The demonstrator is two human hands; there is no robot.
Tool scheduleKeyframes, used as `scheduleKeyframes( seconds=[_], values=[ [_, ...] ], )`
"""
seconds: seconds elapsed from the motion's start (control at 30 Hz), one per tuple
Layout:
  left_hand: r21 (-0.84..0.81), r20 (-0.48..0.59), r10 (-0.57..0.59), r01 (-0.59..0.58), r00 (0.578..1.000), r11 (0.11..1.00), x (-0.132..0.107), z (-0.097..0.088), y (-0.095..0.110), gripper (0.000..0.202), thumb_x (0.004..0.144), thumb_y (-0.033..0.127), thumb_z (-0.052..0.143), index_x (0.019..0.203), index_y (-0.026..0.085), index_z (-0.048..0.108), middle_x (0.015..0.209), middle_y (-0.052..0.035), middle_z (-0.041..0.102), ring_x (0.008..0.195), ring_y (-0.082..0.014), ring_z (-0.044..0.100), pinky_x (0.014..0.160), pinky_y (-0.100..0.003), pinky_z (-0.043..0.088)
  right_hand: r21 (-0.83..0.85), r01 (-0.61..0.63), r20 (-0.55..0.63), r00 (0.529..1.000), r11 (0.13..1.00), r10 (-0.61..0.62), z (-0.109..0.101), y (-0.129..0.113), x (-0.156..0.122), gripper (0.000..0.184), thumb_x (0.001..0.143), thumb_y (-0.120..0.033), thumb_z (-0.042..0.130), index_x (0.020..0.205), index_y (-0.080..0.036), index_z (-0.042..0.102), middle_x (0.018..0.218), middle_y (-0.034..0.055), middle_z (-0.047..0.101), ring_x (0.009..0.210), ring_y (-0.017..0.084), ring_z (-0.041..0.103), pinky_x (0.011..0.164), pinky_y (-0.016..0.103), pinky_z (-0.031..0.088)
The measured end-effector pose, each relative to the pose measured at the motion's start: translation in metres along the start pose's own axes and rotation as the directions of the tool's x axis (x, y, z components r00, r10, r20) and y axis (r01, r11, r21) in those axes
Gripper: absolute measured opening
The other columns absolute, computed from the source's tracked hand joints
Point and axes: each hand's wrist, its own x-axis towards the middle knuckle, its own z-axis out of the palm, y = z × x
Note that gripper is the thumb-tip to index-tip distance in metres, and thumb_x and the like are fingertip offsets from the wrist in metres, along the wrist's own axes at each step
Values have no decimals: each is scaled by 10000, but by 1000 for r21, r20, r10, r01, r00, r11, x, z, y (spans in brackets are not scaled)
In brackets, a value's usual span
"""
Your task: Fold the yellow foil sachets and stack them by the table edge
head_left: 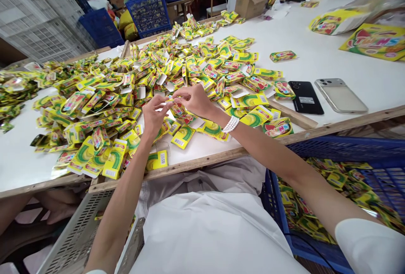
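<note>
A large heap of yellow-green printed packets with white card tabs (104, 97) covers the white table (316, 38) in front of me. My left hand (153, 116) and my right hand (194, 101) meet above the heap. Their fingertips pinch a small foil packet (177, 107) between them. Its exact shape is partly hidden by my fingers. Loose yellow cards (182, 137) lie just below my hands. A white beaded bracelet (230, 124) circles my right wrist.
A black phone (306, 97) and a silver phone (341, 95) lie on the table to the right. A blue crate (348, 156) full of packets sits at lower right, and a grey crate (79, 232) at lower left. Stacked crates and a cardboard box (249, 0) stand beyond the table.
</note>
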Motion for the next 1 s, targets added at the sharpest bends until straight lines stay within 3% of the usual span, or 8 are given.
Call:
scheduleKeyframes(
  seconds=[0.13,0.3,0.57,0.87,1.0],
  values=[
    [4,15,11,-11,1000,1000,-1,-1,0,539,808,671,859,920,183,659,1035,-72,808,817,-181,787,519,-198,624,-275,81,38,997,958,-74,-3,-8,-4,234,1040,-248,639,1035,-185,865,894,60,808,813,193,695,786,309,426],
    [22,10,36,-37,999,999,-1,-1,0,551,806,684,869,945,193,661,1004,-63,809,826,-187,801,524,-194,626,-498,237,218,965,834,-144,-8,-18,-7,288,1062,-179,554,1135,-163,832,828,88,768,757,210,640,739,330,337],
    [37,2,65,-65,998,997,-1,-1,-4,575,815,709,858,896,195,612,1036,-59,795,828,-172,795,524,-179,615,-591,360,314,927,722,-205,-9,-15,-5,312,1063,-120,463,1132,-132,767,828,108,742,755,233,620,776,345,344],
    [22,13,79,-80,997,997,-1,1,-4,610,805,733,852,864,175,614,991,-77,806,798,-182,799,518,-188,614,-591,385,329,918,709,-223,-15,-18,-5,383,1123,-208,388,1117,-91,752,808,104,715,698,204,546,731,344,244],
    [17,12,56,-56,998,998,-3,2,1,600,797,713,871,890,187,597,903,-39,781,738,-165,783,500,-186,609,-552,343,285,934,760,-215,-15,-16,-3,384,1127,-240,427,1120,-119,791,902,112,764,748,202,588,732,344,229]
  ],
)
